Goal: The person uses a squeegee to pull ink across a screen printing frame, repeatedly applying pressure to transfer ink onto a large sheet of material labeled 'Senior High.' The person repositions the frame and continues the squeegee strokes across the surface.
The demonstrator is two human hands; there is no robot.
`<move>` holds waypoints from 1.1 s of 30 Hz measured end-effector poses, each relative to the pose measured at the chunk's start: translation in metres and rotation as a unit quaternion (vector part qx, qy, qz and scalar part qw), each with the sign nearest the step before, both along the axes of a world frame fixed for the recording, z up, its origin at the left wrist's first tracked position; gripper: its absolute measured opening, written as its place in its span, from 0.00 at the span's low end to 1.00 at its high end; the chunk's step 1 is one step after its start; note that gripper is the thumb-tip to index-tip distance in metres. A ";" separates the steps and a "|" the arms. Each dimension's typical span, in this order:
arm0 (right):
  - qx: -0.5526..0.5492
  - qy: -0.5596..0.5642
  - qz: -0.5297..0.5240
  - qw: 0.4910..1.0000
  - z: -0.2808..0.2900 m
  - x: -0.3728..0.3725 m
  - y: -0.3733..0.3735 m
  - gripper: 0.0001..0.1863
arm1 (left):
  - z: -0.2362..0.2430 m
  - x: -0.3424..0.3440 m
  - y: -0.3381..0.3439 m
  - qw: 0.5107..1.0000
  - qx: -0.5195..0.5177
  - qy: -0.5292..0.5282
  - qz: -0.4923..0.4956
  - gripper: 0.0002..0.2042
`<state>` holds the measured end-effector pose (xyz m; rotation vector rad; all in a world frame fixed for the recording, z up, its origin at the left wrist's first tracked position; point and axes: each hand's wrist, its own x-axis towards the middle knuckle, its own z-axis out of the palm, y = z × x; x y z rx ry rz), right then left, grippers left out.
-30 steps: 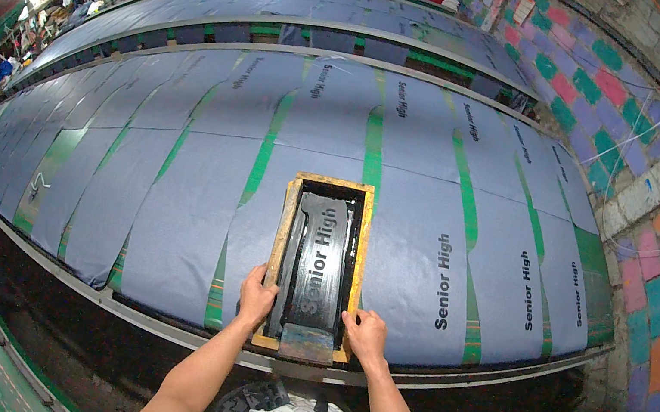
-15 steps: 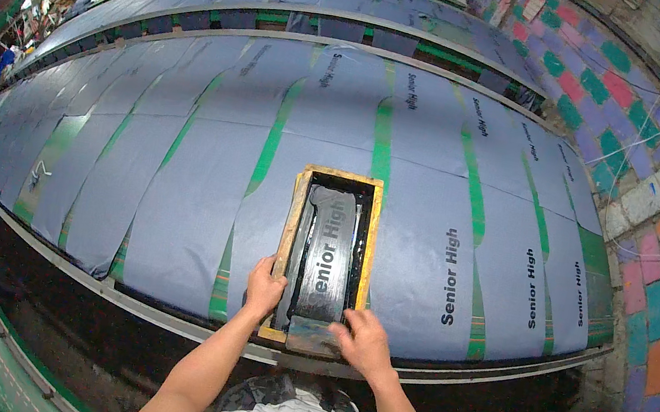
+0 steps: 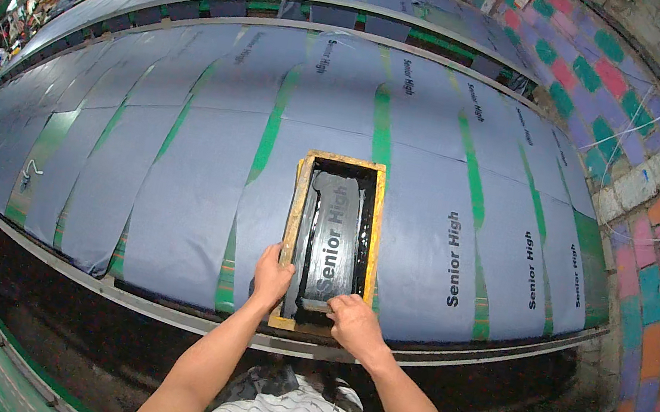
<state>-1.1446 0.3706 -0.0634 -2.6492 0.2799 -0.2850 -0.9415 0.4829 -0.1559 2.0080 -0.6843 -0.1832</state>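
The wooden printing screen [image 3: 332, 241] lies on a grey fabric panel [image 3: 181, 207] at the near edge of the long surface [image 3: 427, 358]. The left hand [image 3: 273, 277] clasps its near-left frame edge, unchanged. The right hand [image 3: 356, 324] has moved inward, closing on the squeegee [image 3: 317, 302] at the near end, suggesting a stroke is beginning.

Two hands at a printing frame on grey cloth

Left hand [image 3: 273, 277] grips the wooden frame's [image 3: 292, 226] near-left edge; right hand [image 3: 354, 323] rests on the squeegee [image 3: 329, 245] inside; cloth panels [image 3: 185, 182] cover the bench [image 3: 180, 316].
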 end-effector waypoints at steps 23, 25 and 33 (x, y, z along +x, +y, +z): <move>-0.085 -0.093 -0.063 0.990 -0.029 0.059 -0.028 0.13 | 0.017 -0.004 -0.005 0.999 0.017 0.028 -0.010 0.24; -0.095 -0.112 -0.059 0.987 -0.033 0.080 -0.048 0.13 | 0.016 -0.003 -0.003 0.999 0.030 0.022 -0.009 0.24; -0.125 -0.098 -0.062 0.985 -0.047 0.163 -0.149 0.10 | 0.023 -0.005 -0.005 0.998 0.039 0.052 0.001 0.25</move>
